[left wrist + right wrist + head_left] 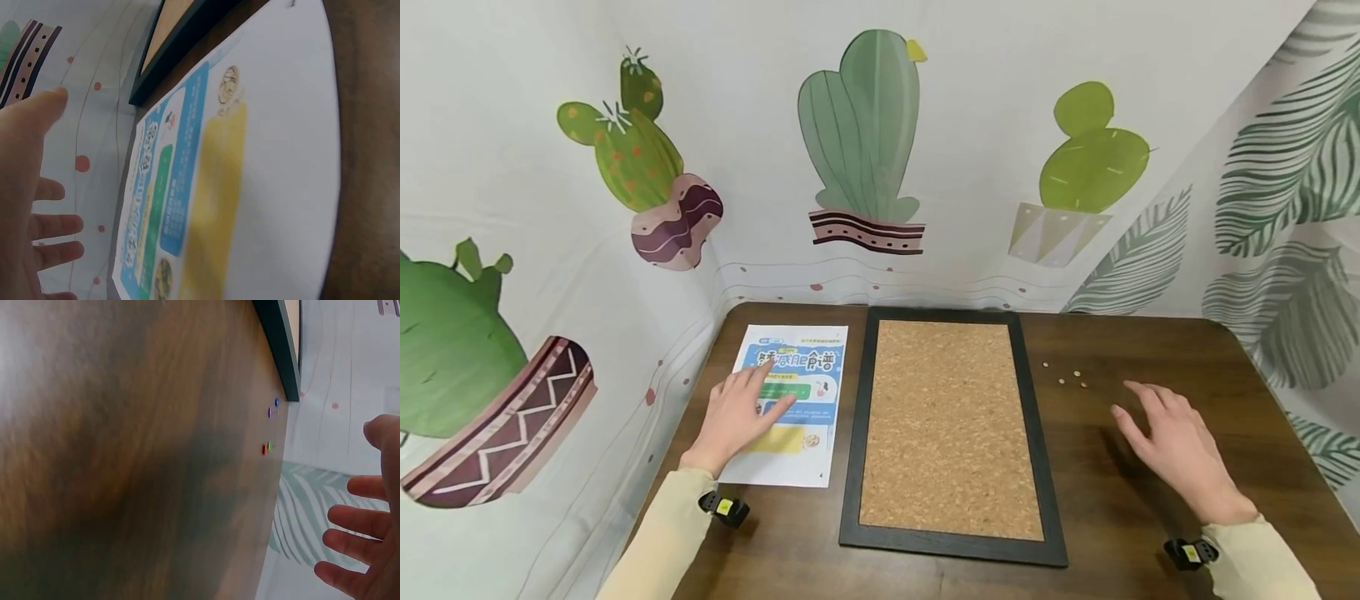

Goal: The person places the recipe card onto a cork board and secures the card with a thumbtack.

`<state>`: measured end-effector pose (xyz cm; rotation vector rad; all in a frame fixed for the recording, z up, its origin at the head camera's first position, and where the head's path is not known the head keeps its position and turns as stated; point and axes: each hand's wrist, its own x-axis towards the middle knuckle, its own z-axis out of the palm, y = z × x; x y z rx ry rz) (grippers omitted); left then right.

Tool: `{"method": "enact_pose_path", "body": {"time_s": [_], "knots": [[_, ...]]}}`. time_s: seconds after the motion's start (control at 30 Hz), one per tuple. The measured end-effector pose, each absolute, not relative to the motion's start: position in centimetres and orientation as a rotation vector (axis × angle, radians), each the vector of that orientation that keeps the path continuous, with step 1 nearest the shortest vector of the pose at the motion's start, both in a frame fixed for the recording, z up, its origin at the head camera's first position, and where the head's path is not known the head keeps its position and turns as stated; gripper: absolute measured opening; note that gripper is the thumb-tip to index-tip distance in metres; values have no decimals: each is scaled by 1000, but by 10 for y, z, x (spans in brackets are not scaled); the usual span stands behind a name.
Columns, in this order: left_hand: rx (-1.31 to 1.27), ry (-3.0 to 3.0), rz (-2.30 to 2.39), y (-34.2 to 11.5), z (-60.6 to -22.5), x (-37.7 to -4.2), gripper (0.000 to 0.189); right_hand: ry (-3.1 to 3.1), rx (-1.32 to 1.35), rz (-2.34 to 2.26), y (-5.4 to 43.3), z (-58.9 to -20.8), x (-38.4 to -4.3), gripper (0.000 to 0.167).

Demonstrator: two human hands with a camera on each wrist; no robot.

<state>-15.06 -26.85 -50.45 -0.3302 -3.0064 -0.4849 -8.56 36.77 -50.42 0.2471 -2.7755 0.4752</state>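
My left hand (pixel 735 414) hovers above a printed sheet (pixel 808 477) with blue, green and yellow blocks, fingers spread and holding nothing. The left wrist view shows that sheet (pixel 287 144) flat on the table, apart from my fingers. In the middle lies a cork board (pixel 951 433) with a black frame. Right of the board my right hand (pixel 1176 446) is held over the table, its fingers relaxed and nothing in them. Beyond its fingertips lie several tiny tacks (pixel 1077 373). Blue, purple, green and red (pixel 264 450) ones show in the right wrist view.
The dark wooden table (pixel 1150 350) backs onto a white cloth (pixel 970 275) printed with cacti and leaves. This cloth also hangs along the left and right sides. A small black camera (pixel 730 508) sits at my left wrist, another camera (pixel 1187 552) at my right.
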Motion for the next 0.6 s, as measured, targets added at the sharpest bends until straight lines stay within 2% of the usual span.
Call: {"method": "enact_pose_path", "body": {"time_s": [0.13,0.43,0.6], "knots": [[-256,-3000,-540,-274,-510,-145,83,-2775,277,476,360,-505,-84,44],[-35,-2934,-665,-288,-516,-127,63,-2778,316,463,347,-510,-83,37],[115,-2952,-678,-298,-517,-120,59,-2779,328,470,343,-512,-83,34]]}}
